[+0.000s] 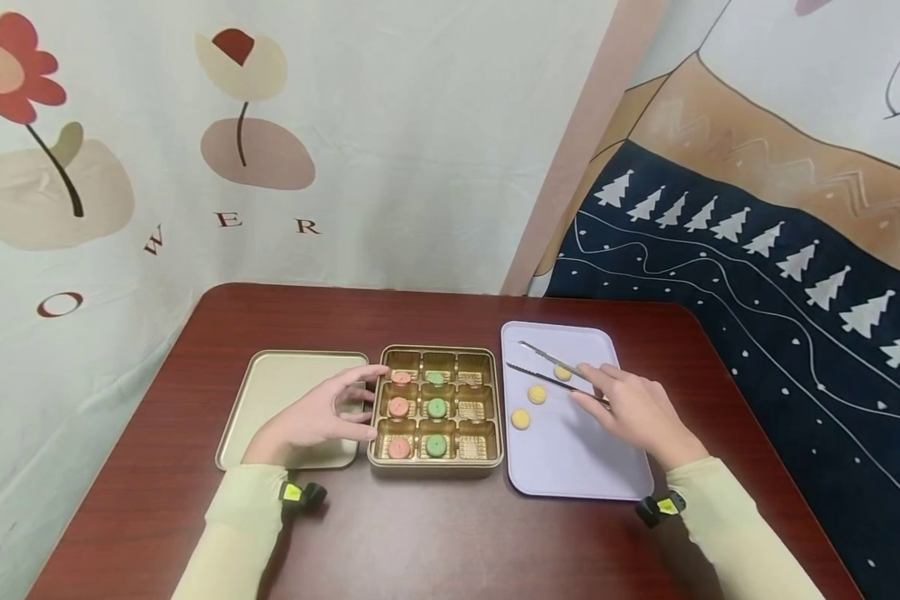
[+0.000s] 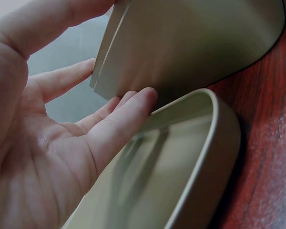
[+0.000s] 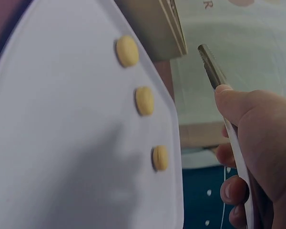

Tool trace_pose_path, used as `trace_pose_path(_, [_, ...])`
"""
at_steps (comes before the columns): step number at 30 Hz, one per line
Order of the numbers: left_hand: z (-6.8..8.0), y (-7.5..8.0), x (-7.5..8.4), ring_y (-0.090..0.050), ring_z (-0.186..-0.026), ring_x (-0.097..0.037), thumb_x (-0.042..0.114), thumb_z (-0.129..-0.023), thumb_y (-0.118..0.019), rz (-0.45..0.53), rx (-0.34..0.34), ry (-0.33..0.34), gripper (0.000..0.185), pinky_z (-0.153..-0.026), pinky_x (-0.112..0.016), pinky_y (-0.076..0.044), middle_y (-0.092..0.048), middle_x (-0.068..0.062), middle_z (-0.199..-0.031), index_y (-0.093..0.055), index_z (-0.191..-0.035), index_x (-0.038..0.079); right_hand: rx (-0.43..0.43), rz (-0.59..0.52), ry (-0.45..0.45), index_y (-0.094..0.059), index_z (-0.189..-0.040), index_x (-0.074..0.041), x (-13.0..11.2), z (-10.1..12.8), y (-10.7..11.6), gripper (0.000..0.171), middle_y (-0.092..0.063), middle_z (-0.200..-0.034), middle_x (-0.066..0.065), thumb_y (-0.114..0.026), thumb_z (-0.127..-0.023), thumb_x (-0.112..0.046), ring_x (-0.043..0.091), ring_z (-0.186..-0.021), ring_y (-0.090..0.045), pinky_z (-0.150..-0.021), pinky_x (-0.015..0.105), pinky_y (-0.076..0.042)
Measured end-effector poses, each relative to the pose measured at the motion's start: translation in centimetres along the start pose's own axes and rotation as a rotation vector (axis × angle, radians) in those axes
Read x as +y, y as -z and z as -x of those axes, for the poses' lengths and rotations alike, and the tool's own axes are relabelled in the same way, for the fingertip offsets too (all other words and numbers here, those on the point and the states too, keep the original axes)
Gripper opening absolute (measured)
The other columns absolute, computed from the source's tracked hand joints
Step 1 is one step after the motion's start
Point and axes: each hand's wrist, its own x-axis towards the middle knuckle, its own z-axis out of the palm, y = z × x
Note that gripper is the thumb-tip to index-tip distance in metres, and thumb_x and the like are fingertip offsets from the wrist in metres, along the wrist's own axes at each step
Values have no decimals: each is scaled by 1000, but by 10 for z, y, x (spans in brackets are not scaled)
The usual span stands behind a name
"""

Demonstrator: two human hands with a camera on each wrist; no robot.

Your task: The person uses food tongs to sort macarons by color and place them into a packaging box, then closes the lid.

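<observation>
Right hand (image 3: 257,157) pinching tongs (image 3: 210,64)

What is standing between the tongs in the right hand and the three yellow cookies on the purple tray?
Nothing visible does. The right hand holds the tongs above the lavender tray, their tips apart over bare tray. The three yellow cookies lie uncovered in a row beside them.

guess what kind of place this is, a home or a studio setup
Likely a staged recording corner, not a kitchen: printed fabric backdrops hang behind a dark wooden table, where a divided gold tin and lilac tray sit.
</observation>
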Motion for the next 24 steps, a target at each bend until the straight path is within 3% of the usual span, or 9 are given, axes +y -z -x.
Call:
trace_pose_path(11, [2,-1,2,-49,-134,-49,2,-79,-89,-13,7,8,100,-109,-49,-55,-42,-26,-157,-33,-161,1,-29,-19,-111,-69,-138,-12,19,18,-7,53,-58,-82,-4,-79,-94,-40,11,-63,-45,-48,23,-38])
trace_pose_path(24, [3,-1,-2,-49,-135,-47,4,-78,-91,-10,4,9,100,-108,-44,-57,-42,-23,-158,-35,-161,7,-51,-37,-155,-68,-138,-8,36,34,-17,54,-55,-80,-5,-78,-95,-39,11,-64,-46,-48,23,-39])
